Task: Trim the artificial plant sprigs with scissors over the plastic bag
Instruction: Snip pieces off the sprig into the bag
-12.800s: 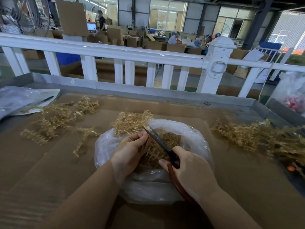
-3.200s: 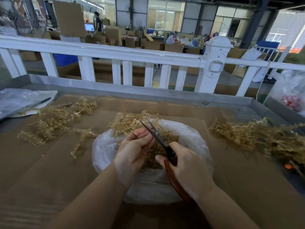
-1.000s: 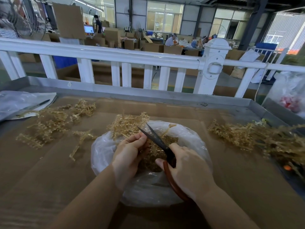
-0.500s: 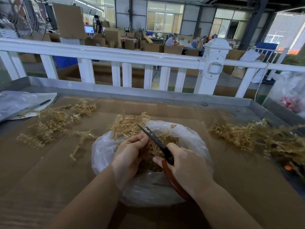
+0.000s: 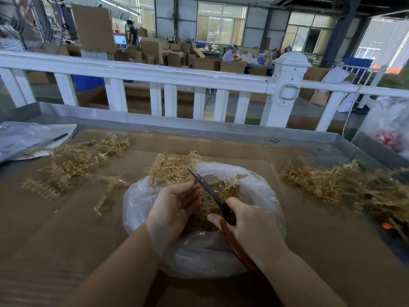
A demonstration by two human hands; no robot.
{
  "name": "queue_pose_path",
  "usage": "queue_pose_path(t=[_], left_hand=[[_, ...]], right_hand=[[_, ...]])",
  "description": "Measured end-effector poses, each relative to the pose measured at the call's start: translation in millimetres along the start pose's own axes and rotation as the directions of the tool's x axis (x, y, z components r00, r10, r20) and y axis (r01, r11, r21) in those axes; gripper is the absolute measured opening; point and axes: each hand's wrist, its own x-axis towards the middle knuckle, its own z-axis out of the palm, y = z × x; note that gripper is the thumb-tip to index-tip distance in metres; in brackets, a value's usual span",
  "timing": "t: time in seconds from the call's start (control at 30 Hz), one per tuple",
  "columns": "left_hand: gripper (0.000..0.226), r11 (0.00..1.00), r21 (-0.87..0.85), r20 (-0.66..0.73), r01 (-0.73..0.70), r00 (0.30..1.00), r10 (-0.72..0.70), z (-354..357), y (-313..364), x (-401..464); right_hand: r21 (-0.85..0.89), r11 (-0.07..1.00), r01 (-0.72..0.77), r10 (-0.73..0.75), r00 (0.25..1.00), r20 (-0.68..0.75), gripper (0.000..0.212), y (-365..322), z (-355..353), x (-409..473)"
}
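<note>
Your right hand (image 5: 254, 227) grips the scissors (image 5: 212, 193) — blades parted; your left hand (image 5: 174, 207) pinches a sprig (image 5: 205, 202), mostly hidden, over the bag (image 5: 261, 187).

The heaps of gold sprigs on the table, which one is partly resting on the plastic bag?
The middle heap, just beyond the left hand; it overlaps the bag's far rim. The left heap and right heap lie on cardboard.

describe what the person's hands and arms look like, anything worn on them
Both hands are bare: the left hand and right hand show no gloves, and no rings, watch or bracelet can be seen. Both forearms are uncovered down to the bottom edge of the picture, with no sleeve or cuff in view. Nails look short and unpainted.
</note>
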Motion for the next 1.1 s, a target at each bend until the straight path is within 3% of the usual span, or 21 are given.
queue_pose_path(t=[0.27, 0.5, 1.1], left_hand=[[0.011, 0.994, -0.077, -0.022, -0.075, 0.997, 0.074, -1.6, -2.8, 1.8], [0.015, 0.989, 0.007, 0.021, -0.147, 0.989, 0.147, -0.8, -6.8, -1.0], [0.015, 0.995, -0.004, 0.031, -0.097, 0.995, 0.097, -6.8, -10.1, 3.9]], right_hand=[[0.022, 1.0, -0.001, 0.001, 1.0, 0.018, 0.036, 0.6, 0.8, -3.9], [0.009, 1.0, 0.0, 0.0, 1.0, 0.01, 0.035, -0.3, -0.2, -3.6], [-0.005, 1.0, -0.005, 0.006, 0.998, 0.061, 0.037, 1.9, 0.4, 1.8]])
